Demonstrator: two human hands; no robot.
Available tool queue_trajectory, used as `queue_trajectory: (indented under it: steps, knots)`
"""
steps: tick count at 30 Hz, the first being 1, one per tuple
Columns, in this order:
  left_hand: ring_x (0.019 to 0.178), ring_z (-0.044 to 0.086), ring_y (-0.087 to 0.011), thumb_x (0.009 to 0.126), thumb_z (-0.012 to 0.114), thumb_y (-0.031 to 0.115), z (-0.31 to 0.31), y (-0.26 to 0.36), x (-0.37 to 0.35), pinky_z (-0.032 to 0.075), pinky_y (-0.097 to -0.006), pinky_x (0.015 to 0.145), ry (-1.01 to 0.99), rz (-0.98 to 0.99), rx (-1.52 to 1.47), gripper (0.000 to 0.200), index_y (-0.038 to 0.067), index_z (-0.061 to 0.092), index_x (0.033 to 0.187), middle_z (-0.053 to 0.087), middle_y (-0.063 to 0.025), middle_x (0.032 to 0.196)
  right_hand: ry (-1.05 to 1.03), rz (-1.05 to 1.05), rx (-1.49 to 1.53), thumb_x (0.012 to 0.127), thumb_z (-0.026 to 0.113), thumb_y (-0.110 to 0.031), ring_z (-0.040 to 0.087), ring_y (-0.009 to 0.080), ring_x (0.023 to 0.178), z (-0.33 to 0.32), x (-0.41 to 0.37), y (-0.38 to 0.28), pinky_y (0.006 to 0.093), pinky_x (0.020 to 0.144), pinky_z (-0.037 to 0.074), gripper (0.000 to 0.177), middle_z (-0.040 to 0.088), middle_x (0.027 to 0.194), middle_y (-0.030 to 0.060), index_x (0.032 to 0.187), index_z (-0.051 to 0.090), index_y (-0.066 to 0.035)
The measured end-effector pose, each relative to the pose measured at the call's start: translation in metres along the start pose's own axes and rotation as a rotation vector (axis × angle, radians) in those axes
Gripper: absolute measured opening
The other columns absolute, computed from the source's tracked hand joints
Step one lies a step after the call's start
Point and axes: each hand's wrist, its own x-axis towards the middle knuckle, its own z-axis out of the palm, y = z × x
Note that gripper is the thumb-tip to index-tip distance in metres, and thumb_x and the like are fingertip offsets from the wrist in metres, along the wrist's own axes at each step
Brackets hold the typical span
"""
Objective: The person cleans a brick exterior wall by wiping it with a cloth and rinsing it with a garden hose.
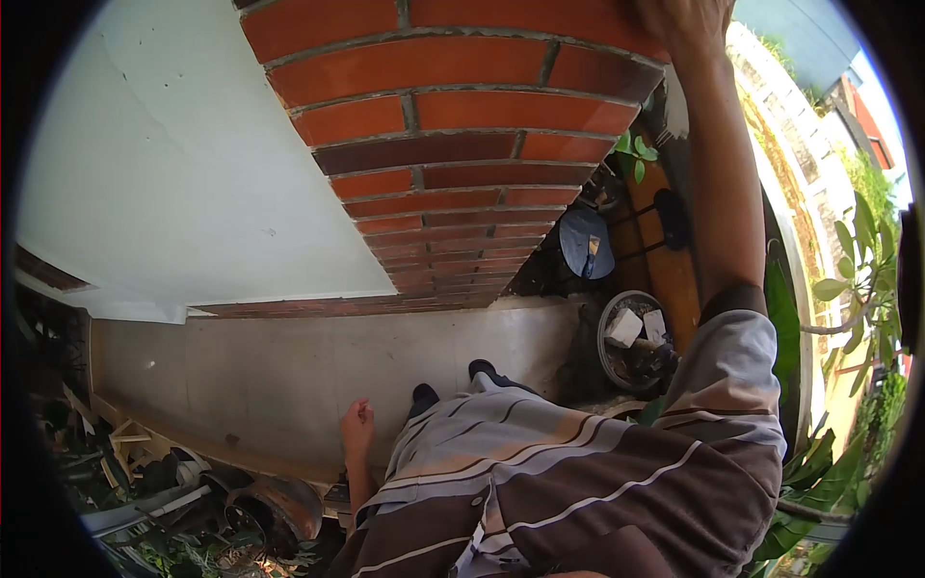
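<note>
My right arm reaches up along the right side. My right hand point(686, 27) is at the upper right edge of the red brick wall point(462, 116), against or very near the bricks. Its fingertips are in shadow and cut off by the top of the view, so what they hold, if anything, is hidden. My left hand point(357, 419) hangs low beside my body, above the floor. Its fingers are loosely curled in, and nothing shows in them.
Right of the wall, a round grey-blue surface point(586, 243) carries a paintbrush point(592, 258). Near it stands a bucket point(605, 332) with white blocks point(624, 328). Clay pots point(289, 506) and plants line the lower left. A pale floor point(279, 371) runs below a white wall panel point(202, 164).
</note>
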Motion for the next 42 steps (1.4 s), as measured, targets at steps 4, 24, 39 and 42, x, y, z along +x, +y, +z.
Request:
queue_trajectory:
  steps: [4, 24, 39, 42]
  knots:
    - [0.082, 0.066, -0.0225, 0.091, 0.057, 0.016, 0.010, 0.036, 0.023, 0.052, -0.0336, 0.075, 0.046, 0.013, -0.057, 0.029, -0.001, 0.062, 0.114, 0.069, -0.0161, 0.093, -0.344, 0.111, 0.258, 0.080, 0.065, -0.027, 0.007, 0.0484, 0.142, -0.015, -0.139, -0.068, 0.0708, 0.101, 0.010, 0.082, 0.014, 0.153, 0.0292, 0.147, 0.024, -0.002]
    - [0.078, 0.066, -0.0232, 0.088, 0.059, 0.017, 0.023, 0.004, 0.009, 0.052, -0.0339, 0.073, -0.061, -0.009, 0.041, 0.029, 0.003, 0.063, 0.114, 0.069, -0.0162, 0.092, -0.280, 0.474, 0.362, 0.085, 0.058, -0.025, 0.003, 0.0532, 0.140, -0.019, -0.215, -0.086, 0.0618, 0.107, 0.014, 0.082, 0.004, 0.152, 0.0339, 0.147, 0.015, 0.006]
    - [0.078, 0.068, -0.0312, 0.080, 0.060, 0.021, 0.022, -0.046, 0.018, 0.054, -0.0394, 0.074, -0.050, 0.095, 0.137, 0.032, 0.004, 0.066, 0.107, 0.070, -0.0162, 0.084, 0.013, 0.266, 0.121, 0.094, 0.048, -0.033, 0.013, 0.0350, 0.145, 0.017, 0.046, 0.011, 0.0664, 0.106, 0.016, 0.064, 0.021, 0.155, 0.0164, 0.149, 0.026, -0.010]
    - [0.068, 0.064, -0.0288, 0.085, 0.056, 0.017, 0.030, -0.028, 0.029, 0.052, -0.0433, 0.066, 0.066, 0.232, 0.139, 0.020, 0.003, 0.069, 0.092, 0.067, -0.0161, 0.075, -0.125, 0.185, 0.250, 0.090, 0.052, -0.034, 0.013, 0.0314, 0.146, 0.014, 0.069, -0.047, 0.0662, 0.108, 0.015, 0.069, 0.019, 0.156, 0.0143, 0.149, 0.026, -0.007]
